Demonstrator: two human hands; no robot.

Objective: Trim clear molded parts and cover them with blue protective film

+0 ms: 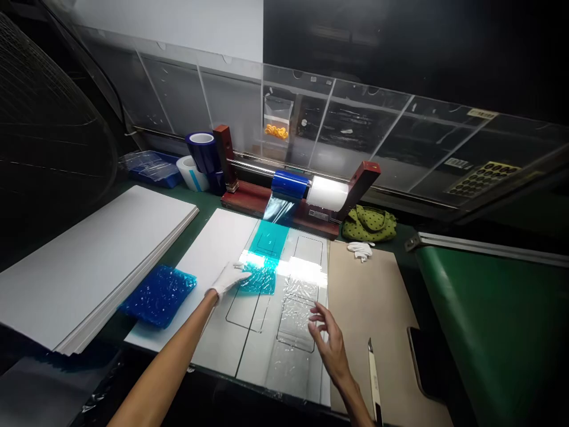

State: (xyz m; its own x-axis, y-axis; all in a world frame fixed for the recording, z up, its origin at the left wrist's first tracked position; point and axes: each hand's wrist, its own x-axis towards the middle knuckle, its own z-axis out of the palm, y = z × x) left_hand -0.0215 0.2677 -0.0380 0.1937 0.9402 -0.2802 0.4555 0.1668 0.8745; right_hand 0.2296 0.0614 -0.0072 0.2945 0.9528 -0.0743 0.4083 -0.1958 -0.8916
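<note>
My left hand [227, 277], in a white glove, is open with its fingers stretched onto the left edge of a blue protective film [262, 279]. The film runs from a blue roll [290, 184] down over a white board [208, 243] and is wrinkled at its near end. Bare, with loosely bent fingers apart, my right hand [329, 341] hovers by the right side of a clear film strip [297, 320]. Black outlines of rounded rectangles show through both strips. A utility knife [373, 373] lies right of my right hand on a brown board [362, 296].
Both rolls, the blue one and a white roll [328, 193], hang on a red-brown stand [253, 198]. A stack of white sheets [102, 255] and a crumpled blue film sheet [160, 295] lie left. Rightward are a phone [429, 362], white glove [361, 250] and green pouch [368, 223].
</note>
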